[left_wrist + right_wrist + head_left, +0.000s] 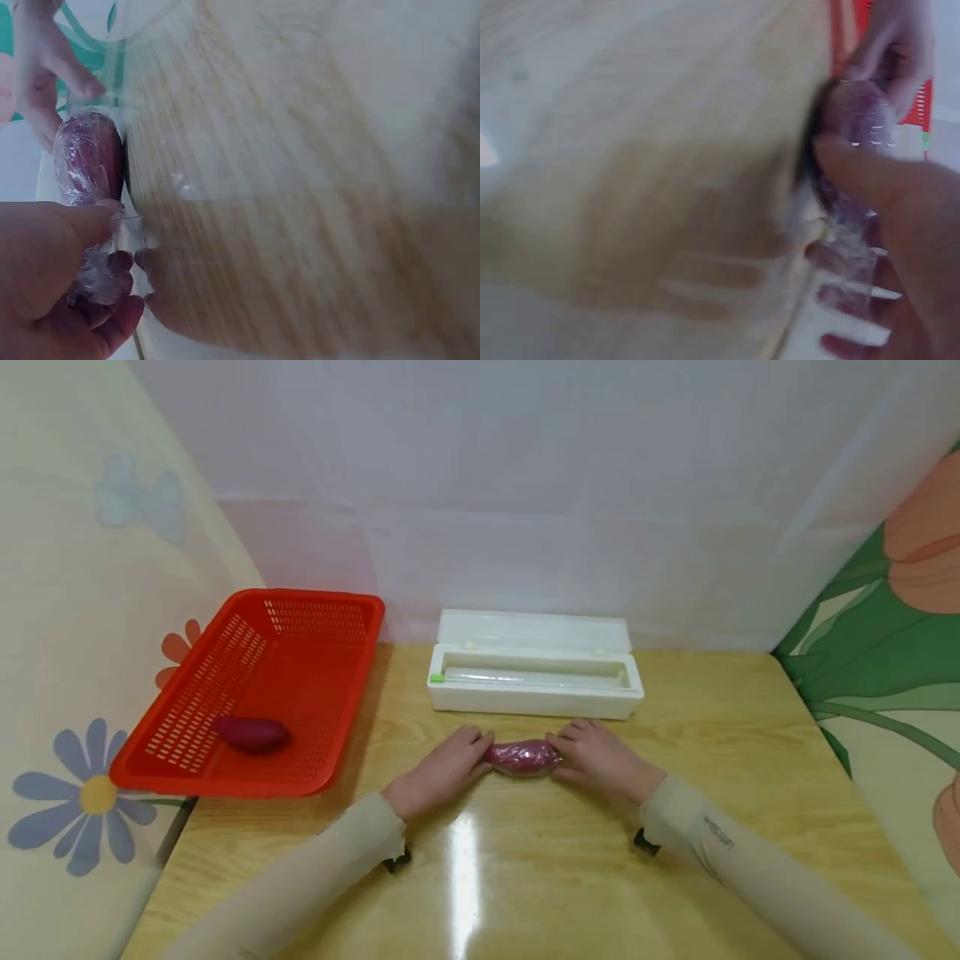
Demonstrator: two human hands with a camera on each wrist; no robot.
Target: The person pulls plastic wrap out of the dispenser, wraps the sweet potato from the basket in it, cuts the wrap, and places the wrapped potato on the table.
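Observation:
A purple sweet potato [522,758] wrapped in shiny cling film lies crosswise between both hands, close over the table. At its left end, my left hand [448,770] pinches the gathered film. The left wrist view shows the crumpled film [101,277] bunched between thumb and fingers. My right hand [606,762] holds the opposite end; in the right wrist view its thumb [855,169] lies against the sweet potato while the fingers curl behind the loose film [847,259]. Just behind the hands stands a white cling film box [536,702], lid raised, with a film roll [532,677] inside.
On the left is a red plastic basket [352,693] with an unwrapped purple sweet potato [252,733] in it. The wooden table [570,893] meets a white cloth backdrop [525,527] behind, with patterned cloths at both sides. A green slider [437,678] sits on the box's left edge.

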